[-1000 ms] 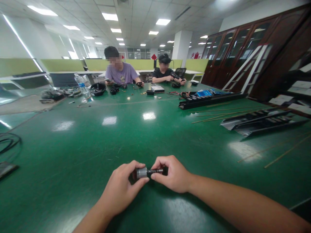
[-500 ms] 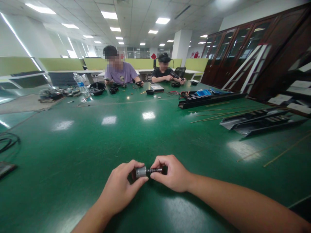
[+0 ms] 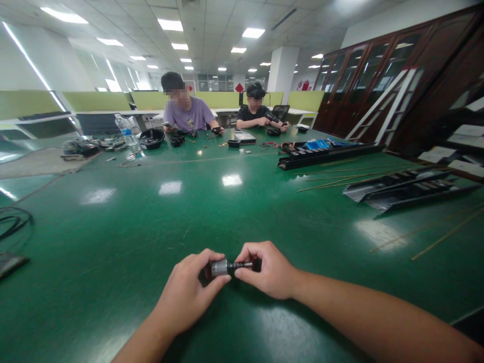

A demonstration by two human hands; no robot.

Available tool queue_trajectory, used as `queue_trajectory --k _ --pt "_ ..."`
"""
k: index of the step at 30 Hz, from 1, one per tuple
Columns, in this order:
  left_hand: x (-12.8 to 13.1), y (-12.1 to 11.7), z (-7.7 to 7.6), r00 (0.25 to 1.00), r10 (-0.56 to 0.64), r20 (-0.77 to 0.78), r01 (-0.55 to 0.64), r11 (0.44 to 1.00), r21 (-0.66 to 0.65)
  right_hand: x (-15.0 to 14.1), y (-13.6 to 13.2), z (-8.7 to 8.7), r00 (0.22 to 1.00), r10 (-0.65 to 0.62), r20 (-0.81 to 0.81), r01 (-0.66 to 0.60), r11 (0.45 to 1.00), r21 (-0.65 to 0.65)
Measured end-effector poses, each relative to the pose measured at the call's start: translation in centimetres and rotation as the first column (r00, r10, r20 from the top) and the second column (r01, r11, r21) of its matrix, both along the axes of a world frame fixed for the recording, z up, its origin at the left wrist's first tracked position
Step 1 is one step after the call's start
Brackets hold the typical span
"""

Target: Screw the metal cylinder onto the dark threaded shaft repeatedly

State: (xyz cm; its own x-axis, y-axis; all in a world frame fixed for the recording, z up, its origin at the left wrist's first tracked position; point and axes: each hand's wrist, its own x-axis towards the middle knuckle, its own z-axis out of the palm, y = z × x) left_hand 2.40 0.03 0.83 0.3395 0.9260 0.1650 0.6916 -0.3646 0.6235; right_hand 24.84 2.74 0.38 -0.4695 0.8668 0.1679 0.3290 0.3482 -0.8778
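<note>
Just above the green table [image 3: 212, 217], my left hand [image 3: 189, 290] pinches a grey metal cylinder [image 3: 219, 268] between thumb and fingers. From the cylinder's right end a thin dark shaft with spring-like rings [image 3: 242, 265] sticks out, lying roughly level. My right hand [image 3: 268, 269] is closed around this shaft, thumb below and forefinger above. The two hands face each other, a small gap between their fingertips. The left end of the cylinder is partly covered by my left hand.
Black metal channels [image 3: 408, 191] and thin brass-coloured rods [image 3: 333, 180] lie to the right. Across the table sit two people [image 3: 191, 113], near a black bowl [image 3: 151, 138], a plastic bottle [image 3: 123, 126] and small parts. A black cable [image 3: 15, 219] is at the left edge.
</note>
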Motion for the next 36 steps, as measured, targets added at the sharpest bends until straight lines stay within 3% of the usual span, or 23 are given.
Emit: queue_trajectory --k 36 --pt "-0.09 0.04 0.19 1.000 0.009 -0.015 -0.009 1.000 -0.008 0.02 0.00 0.11 1.000 -0.015 0.011 0.015 1.000 -0.009"
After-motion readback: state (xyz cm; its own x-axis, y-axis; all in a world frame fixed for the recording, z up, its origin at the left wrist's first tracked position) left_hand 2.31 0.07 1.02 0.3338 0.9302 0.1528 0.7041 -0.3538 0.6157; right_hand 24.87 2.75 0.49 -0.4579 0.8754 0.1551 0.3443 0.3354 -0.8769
